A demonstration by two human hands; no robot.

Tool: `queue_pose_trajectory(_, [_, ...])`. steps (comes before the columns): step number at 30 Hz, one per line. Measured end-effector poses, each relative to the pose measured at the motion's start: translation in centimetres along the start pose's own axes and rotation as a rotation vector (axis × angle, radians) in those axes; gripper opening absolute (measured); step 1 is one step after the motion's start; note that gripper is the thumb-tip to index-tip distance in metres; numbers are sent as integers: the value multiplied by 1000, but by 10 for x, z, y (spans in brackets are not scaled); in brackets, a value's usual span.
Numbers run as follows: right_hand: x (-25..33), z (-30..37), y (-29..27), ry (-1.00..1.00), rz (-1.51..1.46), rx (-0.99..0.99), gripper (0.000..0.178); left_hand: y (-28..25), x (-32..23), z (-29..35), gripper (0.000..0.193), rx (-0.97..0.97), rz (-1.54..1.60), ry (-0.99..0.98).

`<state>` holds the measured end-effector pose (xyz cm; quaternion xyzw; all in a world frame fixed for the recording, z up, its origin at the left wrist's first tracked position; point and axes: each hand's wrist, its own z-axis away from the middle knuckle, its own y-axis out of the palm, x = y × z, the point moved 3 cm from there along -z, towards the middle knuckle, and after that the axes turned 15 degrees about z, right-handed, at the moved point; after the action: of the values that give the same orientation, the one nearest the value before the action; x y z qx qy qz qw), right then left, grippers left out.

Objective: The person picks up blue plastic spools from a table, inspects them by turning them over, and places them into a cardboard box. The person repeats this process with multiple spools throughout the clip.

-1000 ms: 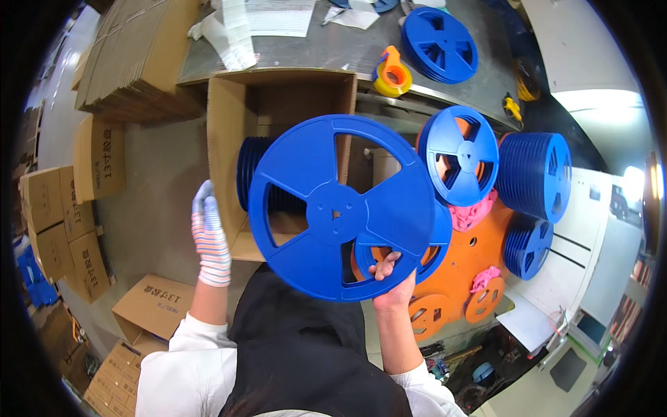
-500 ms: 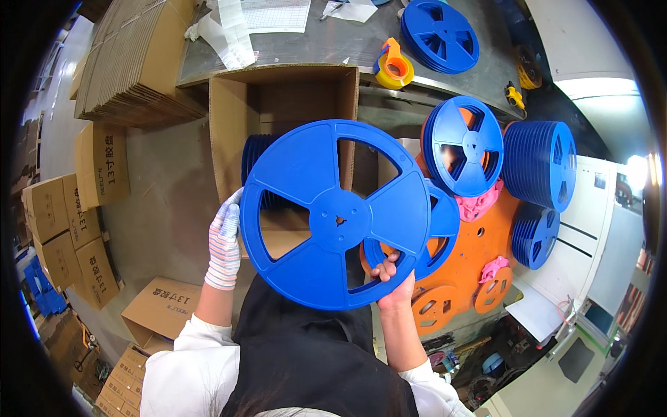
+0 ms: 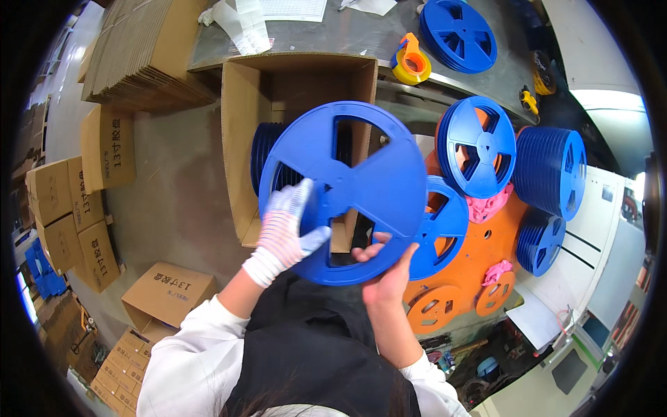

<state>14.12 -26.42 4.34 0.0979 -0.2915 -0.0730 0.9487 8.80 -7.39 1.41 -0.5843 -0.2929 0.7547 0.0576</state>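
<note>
A large blue plastic reel point(image 3: 389, 191) with big cut-out windows is held up in front of me, tilted. My right hand point(image 3: 388, 271), bare, grips its lower right rim, with fingers through a window and the thumb on the outer side. My left hand point(image 3: 283, 233), in a white striped glove, lies over the left part of the reel's face with fingers stretched and thumb apart. Behind the reel stands an open cardboard box point(image 3: 238, 146). Several blue reels point(image 3: 260, 156) stand on edge inside it, partly hidden by the held reel.
On the right, an orange surface point(image 3: 458, 299) bears blue reels point(image 3: 479, 156) and pink cloth point(image 3: 490, 206). More reel stacks point(image 3: 552, 167) stand beyond. The metal table point(image 3: 333, 38) holds a tape dispenser point(image 3: 411, 64). Flattened cartons point(image 3: 139, 55) and closed boxes point(image 3: 97, 254) are at left.
My left hand has moved from the reel's left rim onto its face. The reel has tilted and shifted slightly up, still in my right hand, whose thumb now shows. The view has shifted slightly.
</note>
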Motion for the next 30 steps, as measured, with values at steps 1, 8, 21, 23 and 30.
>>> queue_pose_trajectory(1, [0,7,10,-83,84,126,67,10,2,-2,81,88,105,-121])
queue_pose_trajectory(8, [10,8,0,-625,615,298,64,25,13,22,75,179,1897,-638])
queue_pose_trajectory(21, [12,-27,-85,-358,366,-114,47,38,16,30,87,344,2453,-706])
queue_pose_trajectory(23, [8,-30,-83,-330,336,-106,46,38,17,29,87,329,2476,-705])
queue_pose_trajectory(30, [6,-35,-89,-246,354,-108,48,35,24,22,88,291,2530,-669])
